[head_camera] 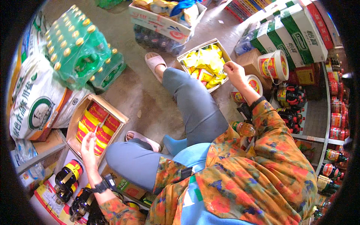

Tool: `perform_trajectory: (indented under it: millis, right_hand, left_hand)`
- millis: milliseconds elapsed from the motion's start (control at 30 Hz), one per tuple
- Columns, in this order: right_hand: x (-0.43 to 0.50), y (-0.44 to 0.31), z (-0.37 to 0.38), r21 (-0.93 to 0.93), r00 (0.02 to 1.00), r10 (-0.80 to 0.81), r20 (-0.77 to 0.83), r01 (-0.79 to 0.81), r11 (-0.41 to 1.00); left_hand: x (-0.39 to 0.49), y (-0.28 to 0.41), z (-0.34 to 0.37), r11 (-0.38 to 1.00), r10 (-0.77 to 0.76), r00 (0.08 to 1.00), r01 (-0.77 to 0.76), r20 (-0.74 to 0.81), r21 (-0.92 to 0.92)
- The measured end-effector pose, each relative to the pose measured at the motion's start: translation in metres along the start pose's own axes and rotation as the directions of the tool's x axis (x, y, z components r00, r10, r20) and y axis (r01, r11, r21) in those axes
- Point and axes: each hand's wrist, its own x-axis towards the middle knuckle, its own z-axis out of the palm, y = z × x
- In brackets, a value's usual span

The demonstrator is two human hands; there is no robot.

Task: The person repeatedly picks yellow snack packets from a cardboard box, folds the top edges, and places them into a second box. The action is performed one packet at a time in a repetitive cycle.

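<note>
My left hand (pixel 89 150) is over an open cardboard carton (pixel 123 120) of red and yellow packets (pixel 102 112) in neat rows. A thin pale strip (pixel 103 120) runs from near its fingertips across the packets; whether the fingers grip it is unclear. At the right rim of a second open box (pixel 180 59), my right hand (pixel 234 74) has its fingers curled together. Crumpled yellow packets (pixel 206 60) fill that box. Whether anything is pinched in the right fingers cannot be made out.
Shrink-wrapped green bottles (pixel 80 47) and a white woven sack (pixel 36 104) stand left. A carton of bags (pixel 157 21) sits ahead on wrapped bottles. White buckets (pixel 272 66) and stacked cartons (pixel 292 36) are right. Dark bottles (pixel 67 175) stand lower left; an oil bottle (pixel 244 128) is beside my hip.
</note>
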Motion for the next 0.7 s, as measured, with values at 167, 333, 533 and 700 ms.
perform_trajectory:
  millis: [167,333,533,700]
  right_hand:
    - [0.0,0.11,0.039,-0.071,0.971,0.237,-0.004,-0.237,0.969]
    - [0.006,0.146,0.094,-0.223,0.944,0.33,0.016,-0.318,0.922]
    - [0.038,0.136,0.139,-0.404,0.99,-0.037,-0.139,-0.022,0.914]
    - [0.064,0.142,0.165,-0.393,0.998,-0.037,-0.05,0.014,0.919]
  left_hand:
    - [-0.058,0.041,0.076,0.862,0.28,0.959,-0.273,0.046,0.427]
    - [-0.085,0.069,0.142,0.897,0.19,0.982,-0.176,0.006,0.405]
    - [-0.101,0.096,0.21,0.874,0.196,0.959,-0.266,0.205,0.407]
    - [-0.096,0.108,0.235,0.829,0.167,0.931,-0.311,0.325,0.465]
